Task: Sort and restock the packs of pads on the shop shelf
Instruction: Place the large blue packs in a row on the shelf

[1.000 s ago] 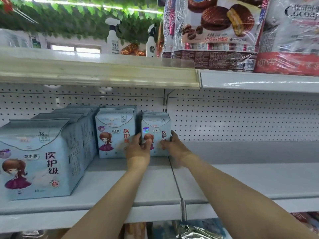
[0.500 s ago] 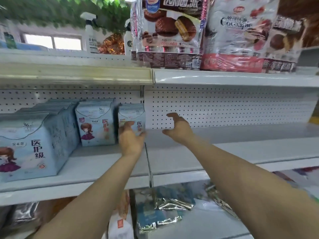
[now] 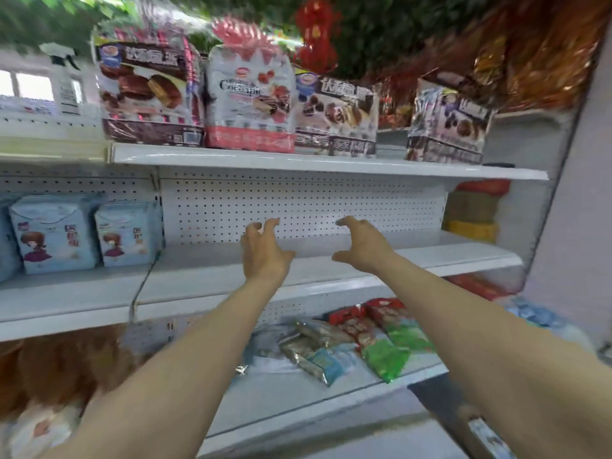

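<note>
Two light-blue packs of pads stand upright at the left of the white middle shelf [image 3: 430, 260]: a narrow pack [image 3: 127, 235] and a wider pack [image 3: 54, 238] left of it, each printed with a cartoon girl. More blue packs run off the left edge. My left hand [image 3: 263, 251] and my right hand [image 3: 362, 245] hover over the bare stretch of shelf to the right of the packs. Both hold nothing, with fingers spread and loosely bent. They are well apart from the packs.
Big bags of chocolate cakes [image 3: 149, 94] line the top shelf. Foil snack packets [image 3: 347, 339] lie on the shelf below. Red and yellow goods [image 3: 473, 210] sit at the far right end, beside a white wall panel [image 3: 569, 226]. A perforated back panel [image 3: 298, 207] closes the shelf.
Both hands let go of the narrow pack, which stays standing on the shelf, and moved right over the bare shelf. The view swung right.
</note>
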